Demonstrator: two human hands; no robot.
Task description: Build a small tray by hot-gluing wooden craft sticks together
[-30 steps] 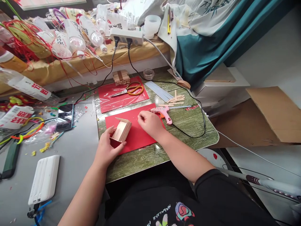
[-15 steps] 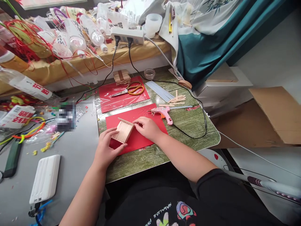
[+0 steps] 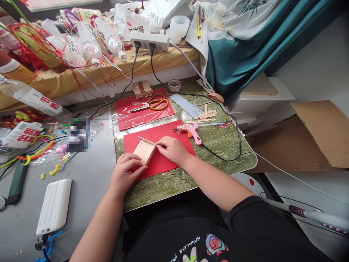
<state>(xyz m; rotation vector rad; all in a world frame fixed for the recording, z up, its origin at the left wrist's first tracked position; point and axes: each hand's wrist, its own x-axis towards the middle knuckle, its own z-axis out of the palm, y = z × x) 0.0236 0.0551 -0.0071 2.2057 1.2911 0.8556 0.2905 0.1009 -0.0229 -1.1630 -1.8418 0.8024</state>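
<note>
A small panel of glued wooden craft sticks [image 3: 143, 150] lies on a red paper sheet [image 3: 163, 160] on the green table. My left hand [image 3: 125, 173] rests at the panel's near left corner, fingers curled over its edge. At the panel's right end, my right hand [image 3: 172, 148] pinches a thin stick along its far edge. A pink glue gun [image 3: 191, 129] lies just beyond my right hand.
Orange-handled scissors [image 3: 152, 104] lie on a second red sheet [image 3: 141, 115], with a stick stack [image 3: 141, 89] behind. Loose sticks [image 3: 205, 114] and clear glue rods [image 3: 185, 104] sit at right. A power strip [image 3: 148, 40], bottles and red string crowd the shelf. A white case [image 3: 53, 206] lies left.
My right hand came left from near the glue gun to the panel's right end. The panel, tilted up at first, now lies flatter on the red sheet, and my left hand closed over its corner.
</note>
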